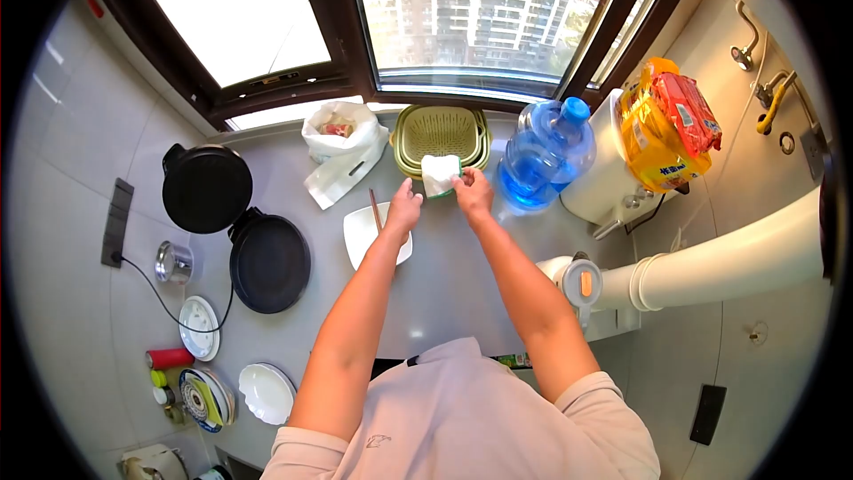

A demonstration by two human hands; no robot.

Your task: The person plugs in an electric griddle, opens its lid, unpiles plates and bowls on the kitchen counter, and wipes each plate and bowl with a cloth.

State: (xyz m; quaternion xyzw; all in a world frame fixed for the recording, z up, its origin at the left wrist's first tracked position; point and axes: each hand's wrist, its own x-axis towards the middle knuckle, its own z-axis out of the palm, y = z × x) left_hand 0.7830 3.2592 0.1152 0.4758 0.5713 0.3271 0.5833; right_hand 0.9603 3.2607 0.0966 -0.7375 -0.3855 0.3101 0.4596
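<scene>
My right hand [474,194] is closed on the right edge of a small white thing with a green border [438,174]; whether it is a cloth or a packet I cannot tell. It is held up in front of nested green basins with a colander [437,131]. Just left of it, apart from it, my left hand [406,206] has its fingers partly stretched out and holds nothing visible. Beneath that hand and forearm lies a white square dish [359,236], with brown chopsticks [375,206] resting across it.
Behind stands a white plastic bag [346,138] with reddish contents. A blue water jug [544,160] and a white appliance topped with snack packages [666,124] stand right, near a kettle [579,283]. An open black electric pan [270,263] and stacked plates [206,398] are left.
</scene>
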